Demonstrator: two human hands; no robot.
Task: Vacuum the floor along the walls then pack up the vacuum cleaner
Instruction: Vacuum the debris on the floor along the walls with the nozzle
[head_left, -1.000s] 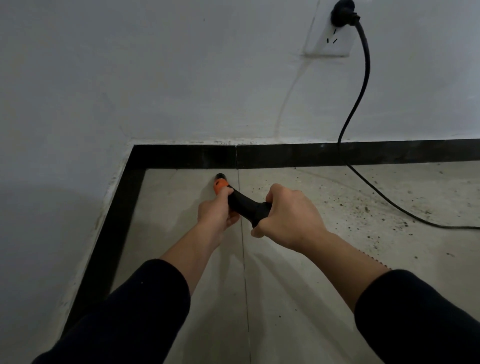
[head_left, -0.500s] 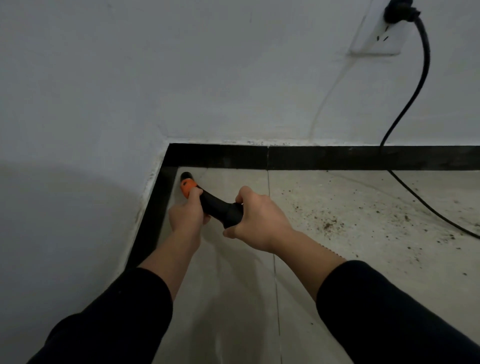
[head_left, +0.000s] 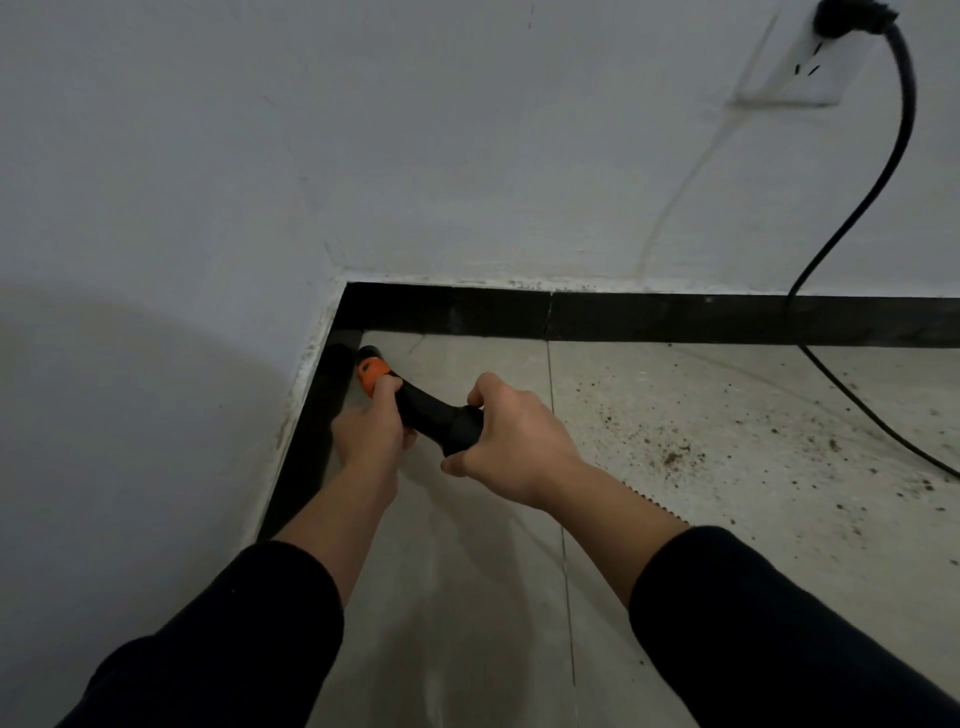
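Observation:
I hold a black vacuum wand (head_left: 434, 415) with an orange collar (head_left: 371, 374) near its tip. The tip points into the floor corner, against the black skirting (head_left: 498, 314). My left hand (head_left: 371, 431) grips the wand just behind the orange collar. My right hand (head_left: 511, 441) grips the thicker black part further back. The rest of the vacuum cleaner is hidden below my arms.
A black power cord (head_left: 852, 218) hangs from a plug in the white wall socket (head_left: 795, 67) at top right and trails across the tiled floor (head_left: 727, 447) to the right. Dark crumbs of dirt (head_left: 675, 457) lie scattered on the right tile. White walls meet at the left.
Both hands and the wand have swept left along the back wall, from mid-tile into the corner. My view has turned left with them.

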